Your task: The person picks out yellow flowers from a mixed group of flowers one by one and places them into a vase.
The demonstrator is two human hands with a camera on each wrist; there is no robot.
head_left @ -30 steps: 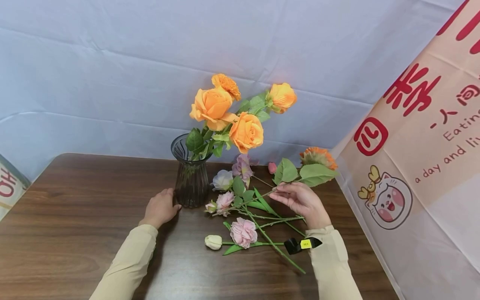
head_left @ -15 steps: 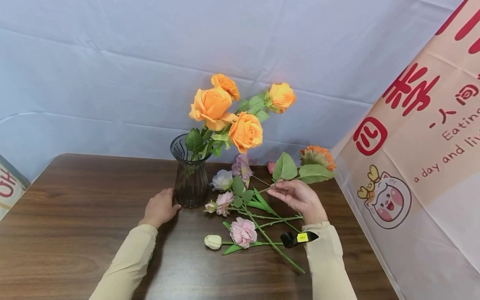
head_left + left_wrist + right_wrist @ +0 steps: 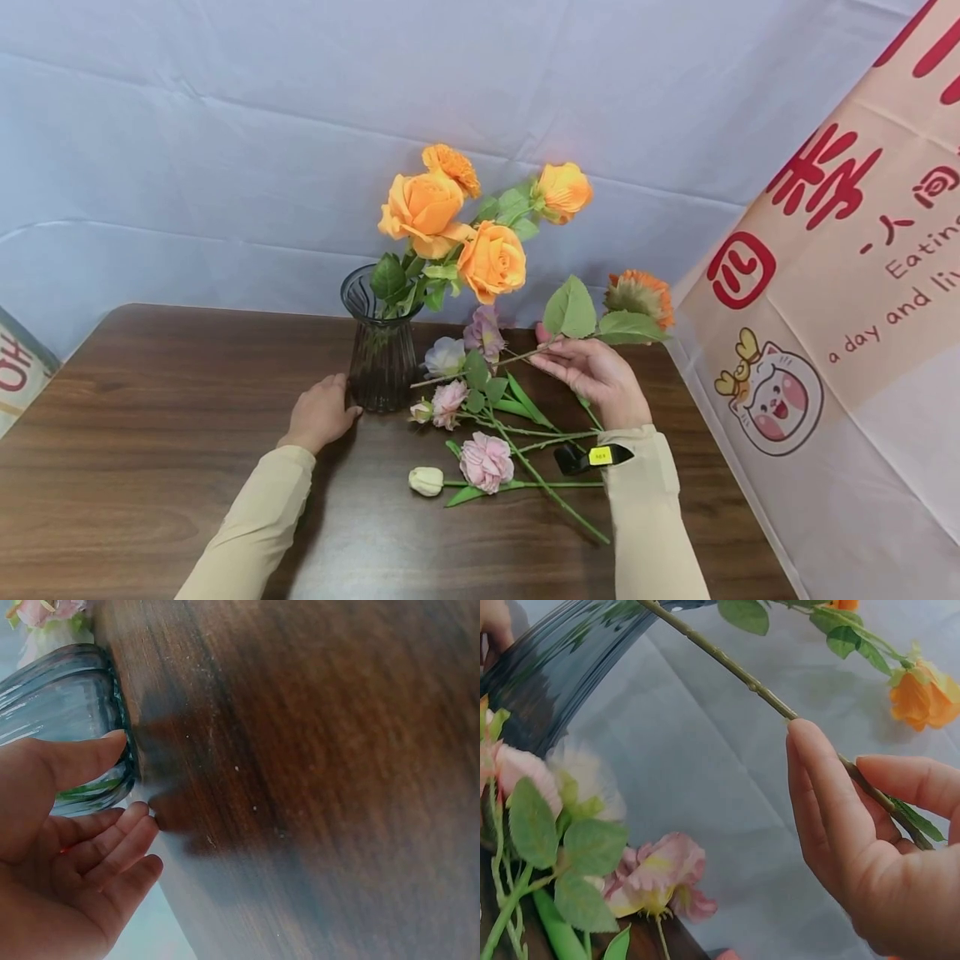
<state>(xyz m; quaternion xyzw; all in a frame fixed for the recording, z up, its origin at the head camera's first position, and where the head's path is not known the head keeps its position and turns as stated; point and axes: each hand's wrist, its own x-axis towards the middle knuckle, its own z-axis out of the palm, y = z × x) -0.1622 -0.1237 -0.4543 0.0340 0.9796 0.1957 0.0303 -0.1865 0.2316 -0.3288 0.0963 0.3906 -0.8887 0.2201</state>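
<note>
A dark, ribbed glass vase point(image 3: 382, 367) stands upright at the back of the table, holding several orange blooms, among them an orange rose point(image 3: 492, 262). My left hand point(image 3: 321, 413) steadies its base from the left, thumb in front and curled fingers around the far side. To the right, my right hand point(image 3: 596, 375) pinches the stem of an orange flower point(image 3: 641, 297) between thumb and fingers. This flower has two large green leaves point(image 3: 570, 307) and its head points right. The bare stem point(image 3: 735, 667) slants across toward the vase, its end overlapping the glass in the right wrist view.
Loose flowers lie on the brown table point(image 3: 187, 433): a white tulip point(image 3: 427, 481), a pink carnation-like bloom point(image 3: 487, 462), small pink roses point(image 3: 450, 402), a pale blue bloom point(image 3: 445, 357) and a purple one point(image 3: 484, 332). A printed banner point(image 3: 825, 333) hangs at right.
My right hand has risen a little with the orange flower, and the stem's lower end has swung up toward the vase. My left hand stays at the vase's base.
</note>
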